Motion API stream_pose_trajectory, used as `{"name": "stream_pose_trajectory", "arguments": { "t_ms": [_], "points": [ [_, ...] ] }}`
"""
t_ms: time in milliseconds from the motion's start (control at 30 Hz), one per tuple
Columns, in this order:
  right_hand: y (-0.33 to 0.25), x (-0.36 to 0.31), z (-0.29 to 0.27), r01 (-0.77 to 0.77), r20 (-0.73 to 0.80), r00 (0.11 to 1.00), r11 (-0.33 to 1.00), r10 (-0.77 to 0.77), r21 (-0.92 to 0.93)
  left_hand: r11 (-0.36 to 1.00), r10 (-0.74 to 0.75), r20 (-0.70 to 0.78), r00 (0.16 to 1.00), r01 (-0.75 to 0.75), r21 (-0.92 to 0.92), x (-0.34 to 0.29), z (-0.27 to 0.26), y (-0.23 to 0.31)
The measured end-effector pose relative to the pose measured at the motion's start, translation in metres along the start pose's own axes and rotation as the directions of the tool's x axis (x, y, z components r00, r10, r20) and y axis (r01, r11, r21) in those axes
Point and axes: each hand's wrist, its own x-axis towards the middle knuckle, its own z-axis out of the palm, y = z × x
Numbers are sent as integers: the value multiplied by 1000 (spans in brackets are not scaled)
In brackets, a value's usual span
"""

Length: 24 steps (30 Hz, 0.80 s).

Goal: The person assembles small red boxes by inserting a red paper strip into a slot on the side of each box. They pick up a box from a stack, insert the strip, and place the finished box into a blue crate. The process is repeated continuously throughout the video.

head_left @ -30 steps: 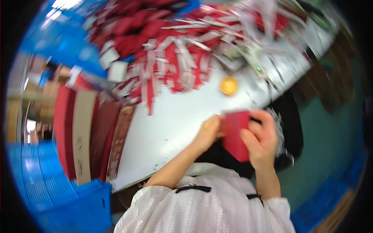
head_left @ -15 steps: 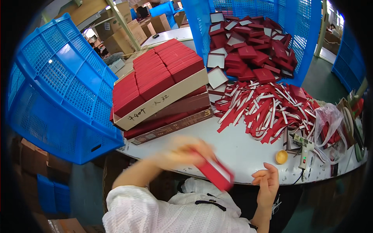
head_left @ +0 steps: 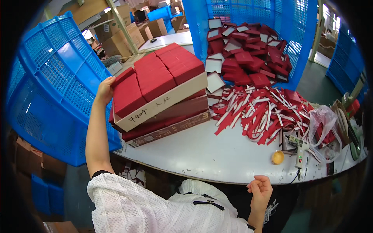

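Observation:
My left hand (head_left: 104, 90) reaches up to the left side of a stack of red boxes. Its fingers are closed on the end of a small flat red box (head_left: 125, 75), which lies on the left row of the stack. The other red boxes (head_left: 155, 73) are packed tightly in rows in an open cream carton (head_left: 163, 100), set on further cartons. Low at the right, just off the table's front edge, my right hand (head_left: 261, 191) is held up with loosely bent fingers and nothing in it.
A tilted blue crate (head_left: 66, 70) stands left of the stack. Behind the white table (head_left: 186, 155), another blue crate (head_left: 303, 39) holds heaped dark red boxes (head_left: 252, 54). Red and white strips (head_left: 264, 112) lie in front of it. Near the right are a glue gun (head_left: 300, 151), yellow cup (head_left: 277, 157) and plastic bag (head_left: 324, 120).
My left hand has carried the red box from in front of my body up and left onto the stack. My right hand has dropped slightly, its fingers more curled.

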Motion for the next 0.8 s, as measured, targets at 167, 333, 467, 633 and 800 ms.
{"name": "stream_pose_trajectory", "arguments": {
  "t_ms": [167, 333, 467, 633, 800],
  "points": [
    [-3, 3, -5, -91, -24, 996, 996, 90, -19, 982, -64, 142, 988, 37, 183, 0, 11, -8],
    [7, 8, -7, -96, 93, 991, 995, 95, 6, 973, -16, 206, 978, -32, 227, -2, -16, 0],
    [24, 32, -29, -51, 57, 997, 990, 59, -134, 967, -61, 205, 977, 7, 254, -2, -6, 2],
    [24, 99, -51, 241, 61, 965, 777, -253, -582, 870, -56, 167, 984, -34, 492, 3, -2, 5],
    [32, 180, -44, 291, 72, 942, 692, -328, -660, 797, 31, 9, 999, -30, 603, 0, 11, 9]
  ]
}}
